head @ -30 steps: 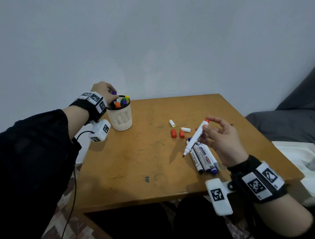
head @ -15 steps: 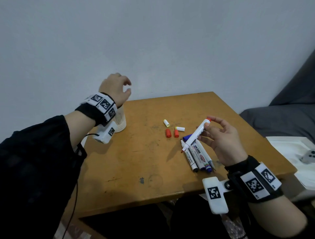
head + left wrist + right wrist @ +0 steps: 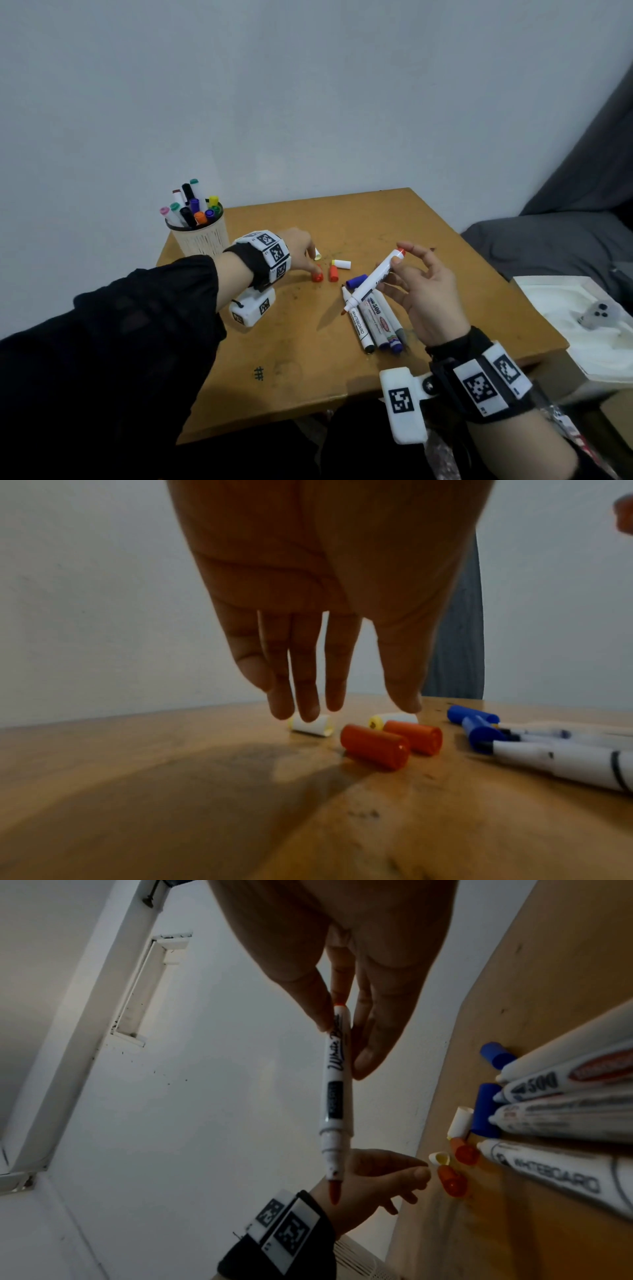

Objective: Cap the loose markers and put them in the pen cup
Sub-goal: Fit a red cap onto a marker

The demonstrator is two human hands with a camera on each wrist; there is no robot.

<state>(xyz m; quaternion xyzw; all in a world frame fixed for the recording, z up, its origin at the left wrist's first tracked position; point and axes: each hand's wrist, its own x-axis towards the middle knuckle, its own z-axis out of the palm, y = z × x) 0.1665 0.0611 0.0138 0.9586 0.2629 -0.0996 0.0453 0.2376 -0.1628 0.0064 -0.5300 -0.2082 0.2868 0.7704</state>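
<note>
My right hand (image 3: 399, 265) pinches an uncapped red-tipped white marker (image 3: 373, 279) above the wooden table (image 3: 274, 342), tip pointing down-left; the right wrist view shows the same marker (image 3: 337, 1096). My left hand (image 3: 312, 261) reaches down with straight, spread fingers (image 3: 308, 691) over the loose caps: two red caps (image 3: 375, 746) (image 3: 414, 737) and two white-yellow caps (image 3: 311, 725) (image 3: 394, 718). I cannot tell whether it touches them. A blue cap (image 3: 356, 281) and several markers (image 3: 373, 322) lie by my right hand. The white pen cup (image 3: 202, 236) stands at the back left, full of capped markers.
A white foam tray (image 3: 599, 342) with a small grey object sits off the table's right side. Grey upholstery (image 3: 565, 240) lies behind it. A plain wall runs close behind the table. Bare table surface lies in front of the left wrist.
My left hand has left the pen cup and come right and down over the loose caps. The right hand keeps holding the marker in about the same place.
</note>
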